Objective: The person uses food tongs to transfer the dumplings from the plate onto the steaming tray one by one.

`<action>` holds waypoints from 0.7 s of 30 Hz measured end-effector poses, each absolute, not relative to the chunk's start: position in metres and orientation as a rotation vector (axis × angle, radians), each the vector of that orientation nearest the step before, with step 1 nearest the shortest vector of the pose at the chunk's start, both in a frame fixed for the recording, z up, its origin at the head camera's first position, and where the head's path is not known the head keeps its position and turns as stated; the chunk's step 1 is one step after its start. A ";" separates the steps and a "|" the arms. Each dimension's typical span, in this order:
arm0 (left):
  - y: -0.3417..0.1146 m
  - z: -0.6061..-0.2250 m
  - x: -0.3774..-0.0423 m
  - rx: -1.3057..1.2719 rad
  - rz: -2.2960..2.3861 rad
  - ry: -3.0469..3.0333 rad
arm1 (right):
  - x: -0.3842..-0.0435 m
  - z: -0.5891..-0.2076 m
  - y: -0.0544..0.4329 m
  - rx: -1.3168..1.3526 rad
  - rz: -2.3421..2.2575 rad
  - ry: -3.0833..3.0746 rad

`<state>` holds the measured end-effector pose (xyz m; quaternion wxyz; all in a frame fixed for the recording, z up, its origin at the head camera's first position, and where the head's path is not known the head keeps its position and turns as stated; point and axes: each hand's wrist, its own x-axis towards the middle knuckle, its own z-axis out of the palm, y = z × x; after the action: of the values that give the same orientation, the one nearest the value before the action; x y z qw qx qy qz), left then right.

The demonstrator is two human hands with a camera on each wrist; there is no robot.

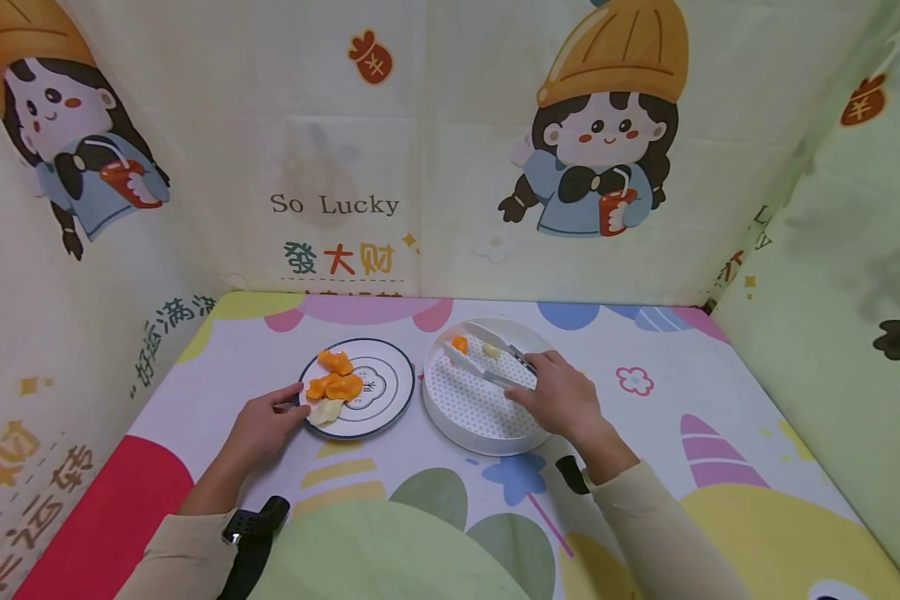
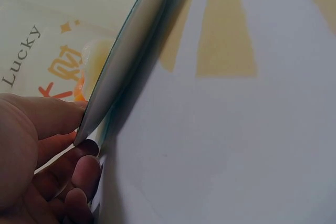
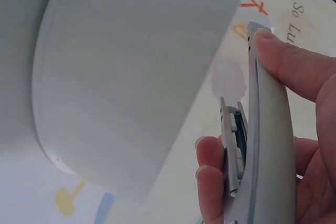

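Observation:
My left hand (image 1: 266, 429) pinches the left rim of a white plate (image 1: 393, 383) with a dark edge; in the left wrist view the plate (image 2: 126, 51) is seen edge-on between thumb and fingers. Several orange shaped pieces (image 1: 343, 387) and a pale cream piece (image 1: 326, 411) lie on the plate's left side. My right hand (image 1: 566, 396) grips tongs (image 1: 501, 380) with silver handles and pale tips. The tongs' arms are spread over a round white perforated tray (image 1: 450, 432). Between them show a small orange piece (image 1: 460, 343) and a small pale yellow piece (image 1: 491, 351).
Plate and tray stand side by side on a table (image 1: 607, 433) with a colourful cartoon cover. Pale printed cloth (image 1: 450, 150) hangs behind the table and on both sides. A black strap (image 1: 255, 533) is at my left wrist.

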<state>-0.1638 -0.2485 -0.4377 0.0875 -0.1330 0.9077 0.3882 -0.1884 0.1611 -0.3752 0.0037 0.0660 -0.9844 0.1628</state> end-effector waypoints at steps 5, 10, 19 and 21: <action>-0.249 -0.438 -0.163 -0.395 1.157 2.707 | -0.185 -0.371 0.158 0.253 0.569 -3.062; -0.248 -0.438 -0.164 -0.386 1.169 2.712 | -0.179 -0.364 0.152 0.365 0.600 -3.040; -0.249 -0.438 -0.164 -0.383 1.167 2.705 | -0.167 -0.360 0.130 0.583 0.546 -3.025; -0.250 -0.439 -0.165 -0.381 1.164 2.706 | -0.164 -0.360 0.123 0.629 0.525 -3.032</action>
<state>-0.1649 -0.2498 -0.4390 0.0857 -0.1279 0.9077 0.3905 -0.1638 0.1233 -0.3602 0.0007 0.2004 -0.9654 0.1670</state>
